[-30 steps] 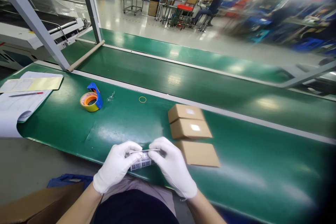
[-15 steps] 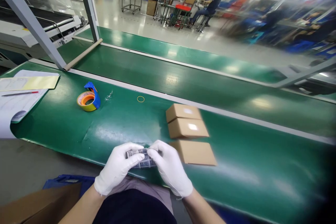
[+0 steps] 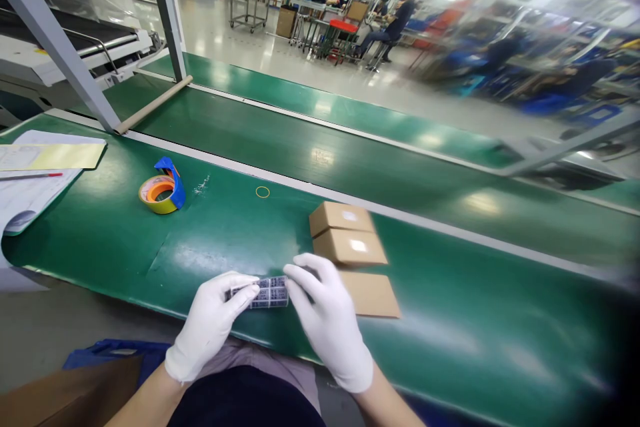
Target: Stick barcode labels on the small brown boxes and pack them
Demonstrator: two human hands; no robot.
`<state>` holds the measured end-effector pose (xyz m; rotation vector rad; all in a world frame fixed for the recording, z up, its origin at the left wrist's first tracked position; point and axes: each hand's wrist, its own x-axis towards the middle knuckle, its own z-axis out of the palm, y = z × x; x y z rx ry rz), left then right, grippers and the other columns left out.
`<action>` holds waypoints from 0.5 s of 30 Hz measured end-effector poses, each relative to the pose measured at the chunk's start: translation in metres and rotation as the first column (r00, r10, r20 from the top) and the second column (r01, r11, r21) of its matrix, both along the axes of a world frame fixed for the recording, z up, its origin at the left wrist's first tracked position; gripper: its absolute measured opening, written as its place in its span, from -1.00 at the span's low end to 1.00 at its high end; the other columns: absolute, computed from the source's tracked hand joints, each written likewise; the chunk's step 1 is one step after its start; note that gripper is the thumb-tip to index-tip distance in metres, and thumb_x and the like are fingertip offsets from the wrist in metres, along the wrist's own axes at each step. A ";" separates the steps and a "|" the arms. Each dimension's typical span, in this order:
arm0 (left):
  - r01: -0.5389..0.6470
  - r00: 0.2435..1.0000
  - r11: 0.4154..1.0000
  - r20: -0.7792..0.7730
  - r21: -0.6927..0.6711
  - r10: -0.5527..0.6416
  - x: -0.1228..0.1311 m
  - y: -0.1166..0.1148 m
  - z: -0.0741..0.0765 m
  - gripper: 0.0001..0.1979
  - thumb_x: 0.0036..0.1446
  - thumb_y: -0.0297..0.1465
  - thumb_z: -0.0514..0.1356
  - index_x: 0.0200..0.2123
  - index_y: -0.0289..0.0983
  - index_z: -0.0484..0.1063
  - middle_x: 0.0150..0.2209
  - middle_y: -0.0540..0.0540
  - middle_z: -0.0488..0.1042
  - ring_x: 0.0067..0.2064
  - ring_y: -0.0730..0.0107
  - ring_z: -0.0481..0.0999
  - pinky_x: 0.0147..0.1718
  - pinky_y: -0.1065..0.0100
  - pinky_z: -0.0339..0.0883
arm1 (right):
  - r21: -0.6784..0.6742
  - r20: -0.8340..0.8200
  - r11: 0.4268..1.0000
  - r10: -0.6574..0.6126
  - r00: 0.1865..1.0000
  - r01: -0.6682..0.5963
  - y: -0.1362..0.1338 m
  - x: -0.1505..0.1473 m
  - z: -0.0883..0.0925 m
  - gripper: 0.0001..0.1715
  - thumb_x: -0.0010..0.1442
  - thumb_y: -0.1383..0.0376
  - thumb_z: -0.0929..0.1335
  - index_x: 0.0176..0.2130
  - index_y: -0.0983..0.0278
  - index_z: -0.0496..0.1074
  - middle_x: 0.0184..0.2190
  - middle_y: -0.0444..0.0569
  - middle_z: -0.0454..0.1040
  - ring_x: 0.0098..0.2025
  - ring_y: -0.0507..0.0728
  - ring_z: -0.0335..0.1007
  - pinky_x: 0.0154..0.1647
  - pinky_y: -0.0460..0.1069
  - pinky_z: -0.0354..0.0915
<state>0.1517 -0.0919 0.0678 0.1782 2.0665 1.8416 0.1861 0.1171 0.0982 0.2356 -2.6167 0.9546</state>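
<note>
Both my hands wear white gloves and meet over the near edge of the green table [image 3: 125, 240]. My left hand [image 3: 210, 321] is closed on one end of a strip of printed labels [image 3: 267, 291]. My right hand [image 3: 327, 317] pinches the strip's other end, its fingers bent over it. Just right of my right hand lie three small brown cardboard boxes: a flat one [image 3: 373, 295] closest, one with a white label [image 3: 350, 248] behind it, and another [image 3: 341, 217] farther back.
A roll of yellow tape in a blue dispenser [image 3: 161, 192] and a small rubber band [image 3: 263, 192] lie on the table. Papers with a red pen [image 3: 31, 176] are at the left end. A conveyor belt [image 3: 350, 160] runs behind. People sit at benches far back.
The label strip has turned flatter between my hands and shifted slightly left. My right hand's fingers have moved over its right end. The view has drifted a little to the right.
</note>
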 end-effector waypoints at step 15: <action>0.037 0.988 0.994 0.148 0.107 -0.053 0.002 0.010 0.007 -0.69 0.30 -0.20 0.25 -0.05 -0.27 0.64 -0.07 -0.14 0.68 -0.06 0.13 0.62 -0.05 0.25 0.49 | -0.174 0.006 0.984 0.046 0.999 -0.045 -0.020 0.005 0.002 -0.35 0.41 0.50 0.26 0.36 0.02 0.26 -0.08 0.00 0.46 -0.02 0.20 0.45 0.05 0.15 0.46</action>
